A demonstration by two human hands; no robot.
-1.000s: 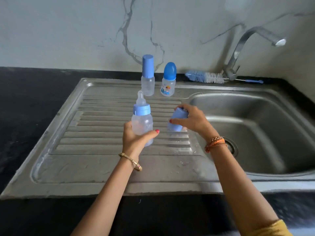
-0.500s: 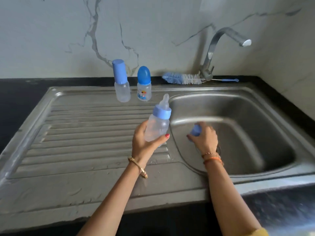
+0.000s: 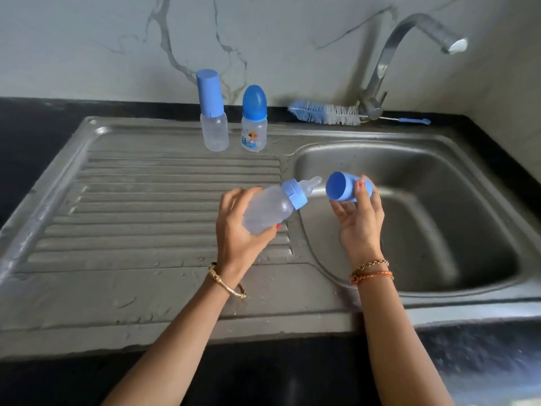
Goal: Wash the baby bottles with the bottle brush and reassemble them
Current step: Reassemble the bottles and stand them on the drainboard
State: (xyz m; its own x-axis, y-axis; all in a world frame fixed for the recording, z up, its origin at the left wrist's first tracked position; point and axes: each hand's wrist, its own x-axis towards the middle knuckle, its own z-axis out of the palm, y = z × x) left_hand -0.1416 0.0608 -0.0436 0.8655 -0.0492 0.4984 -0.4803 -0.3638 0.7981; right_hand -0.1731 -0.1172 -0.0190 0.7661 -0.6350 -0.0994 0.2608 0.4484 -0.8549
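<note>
having lifted the blue cap (image 3: pixel 345 190) out of the sink basin (image 3: pixel 439 218), right hand (image 3: pixel 358 221) pinching it mouth-first toward the teat, left hand (image 3: pixel 237 227) gripping the tilted bottle (image 3: pixel 272 208) over the basin's left rim, capping likely next.

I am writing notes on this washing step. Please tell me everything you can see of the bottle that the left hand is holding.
The bottle is small, with a cloudy see-through plastic body, a light blue screw collar and a pale translucent teat. Its cap is off. It looks empty, though that is hard to tell. It lies tilted almost sideways, teat pointing right and slightly up, over the edge between the draining board and the basin. The left hand grips its base end; nothing else touches it.
</note>
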